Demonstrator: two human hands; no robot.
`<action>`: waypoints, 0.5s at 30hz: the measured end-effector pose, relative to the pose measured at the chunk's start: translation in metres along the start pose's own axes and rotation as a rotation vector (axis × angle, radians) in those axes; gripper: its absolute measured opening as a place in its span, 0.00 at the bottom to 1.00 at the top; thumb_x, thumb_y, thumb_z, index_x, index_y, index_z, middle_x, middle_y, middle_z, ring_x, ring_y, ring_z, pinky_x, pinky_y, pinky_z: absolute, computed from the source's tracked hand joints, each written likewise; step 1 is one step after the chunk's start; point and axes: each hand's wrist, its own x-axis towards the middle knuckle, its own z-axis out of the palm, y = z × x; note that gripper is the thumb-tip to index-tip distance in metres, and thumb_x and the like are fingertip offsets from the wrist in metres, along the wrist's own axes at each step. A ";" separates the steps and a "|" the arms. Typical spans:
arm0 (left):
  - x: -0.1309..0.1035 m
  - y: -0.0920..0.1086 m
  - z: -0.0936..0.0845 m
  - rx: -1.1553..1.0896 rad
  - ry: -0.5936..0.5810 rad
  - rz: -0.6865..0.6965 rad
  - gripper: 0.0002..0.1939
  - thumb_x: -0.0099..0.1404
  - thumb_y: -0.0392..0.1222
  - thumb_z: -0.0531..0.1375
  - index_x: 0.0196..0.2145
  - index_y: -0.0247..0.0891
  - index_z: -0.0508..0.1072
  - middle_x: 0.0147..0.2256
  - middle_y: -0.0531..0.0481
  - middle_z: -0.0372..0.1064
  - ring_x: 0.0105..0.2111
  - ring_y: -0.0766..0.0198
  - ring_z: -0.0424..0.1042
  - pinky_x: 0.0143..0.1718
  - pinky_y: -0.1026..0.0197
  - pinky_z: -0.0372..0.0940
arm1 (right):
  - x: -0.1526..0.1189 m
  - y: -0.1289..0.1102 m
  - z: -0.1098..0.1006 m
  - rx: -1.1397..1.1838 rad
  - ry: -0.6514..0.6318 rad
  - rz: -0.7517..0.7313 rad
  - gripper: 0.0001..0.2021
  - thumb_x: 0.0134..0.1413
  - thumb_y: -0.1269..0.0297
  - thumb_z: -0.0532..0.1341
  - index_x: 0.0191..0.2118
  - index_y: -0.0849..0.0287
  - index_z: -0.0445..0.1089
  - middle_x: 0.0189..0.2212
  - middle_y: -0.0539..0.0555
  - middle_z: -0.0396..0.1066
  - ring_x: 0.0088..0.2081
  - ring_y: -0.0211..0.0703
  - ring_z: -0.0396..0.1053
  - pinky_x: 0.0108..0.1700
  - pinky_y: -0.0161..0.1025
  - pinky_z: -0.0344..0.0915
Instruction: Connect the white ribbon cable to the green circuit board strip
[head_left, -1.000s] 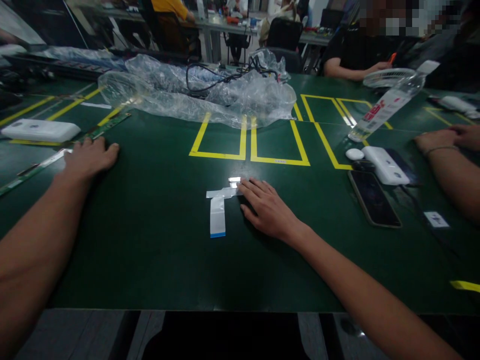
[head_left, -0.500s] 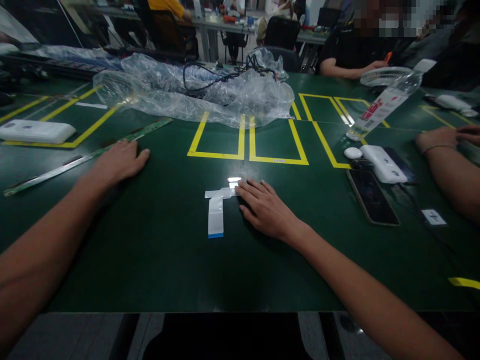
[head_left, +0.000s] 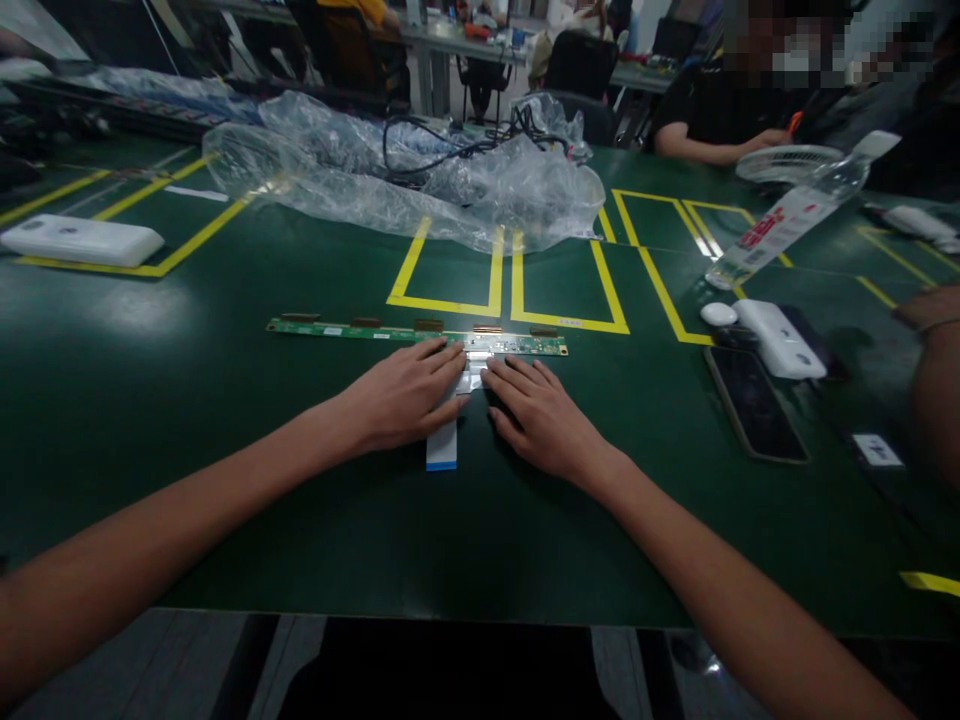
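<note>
Near the middle of the surface (head_left: 247,540), a narrow green circuit board (head_left: 405,334) lies roughly parallel to the front edge. Just beside it, on the front-edge side, is a white flat ribbon cable (head_left: 442,447), whose blue-tipped end points to this edge. The left hand (head_left: 406,394) covers part of the cable, and the right hand (head_left: 538,413) rests at its right border; both have fingers extended and thumb apart, and neither grip seems closed around anything, though what is under the fingertips cannot be told. For good work here, it would be better to keep the cable flat and square to the board, to press lightly and evenly with the fingertips, and to avoid any crease in it.
</note>
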 end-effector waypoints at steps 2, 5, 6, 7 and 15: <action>-0.002 0.002 -0.001 0.011 -0.001 0.011 0.38 0.79 0.58 0.45 0.72 0.24 0.57 0.71 0.34 0.50 0.70 0.43 0.51 0.69 0.45 0.51 | 0.000 0.000 0.000 0.002 -0.003 0.002 0.27 0.72 0.60 0.52 0.71 0.64 0.59 0.72 0.61 0.56 0.73 0.57 0.50 0.73 0.61 0.47; -0.002 -0.001 0.000 0.013 0.016 0.032 0.36 0.79 0.56 0.46 0.71 0.24 0.59 0.70 0.34 0.52 0.70 0.44 0.53 0.69 0.46 0.51 | 0.001 0.000 -0.001 0.011 -0.002 -0.001 0.27 0.72 0.60 0.52 0.71 0.64 0.59 0.72 0.61 0.56 0.73 0.58 0.49 0.73 0.62 0.47; -0.002 -0.002 0.001 0.016 0.028 0.033 0.35 0.80 0.55 0.46 0.71 0.25 0.59 0.70 0.34 0.53 0.69 0.45 0.54 0.69 0.46 0.51 | 0.001 0.000 -0.001 0.014 0.000 -0.001 0.27 0.72 0.60 0.52 0.71 0.64 0.59 0.72 0.61 0.56 0.73 0.58 0.50 0.73 0.62 0.48; -0.001 -0.003 0.002 0.021 0.040 0.028 0.34 0.80 0.54 0.45 0.71 0.26 0.59 0.70 0.34 0.53 0.69 0.45 0.54 0.69 0.46 0.51 | 0.001 -0.001 -0.001 0.017 0.003 0.001 0.26 0.72 0.60 0.52 0.70 0.64 0.60 0.72 0.61 0.57 0.73 0.58 0.50 0.73 0.62 0.48; 0.006 -0.001 0.003 0.081 0.068 -0.041 0.34 0.79 0.55 0.44 0.71 0.27 0.58 0.69 0.32 0.52 0.65 0.39 0.57 0.61 0.41 0.59 | 0.000 -0.002 -0.005 0.021 0.055 0.026 0.23 0.70 0.63 0.55 0.66 0.60 0.66 0.68 0.60 0.64 0.70 0.55 0.58 0.71 0.59 0.53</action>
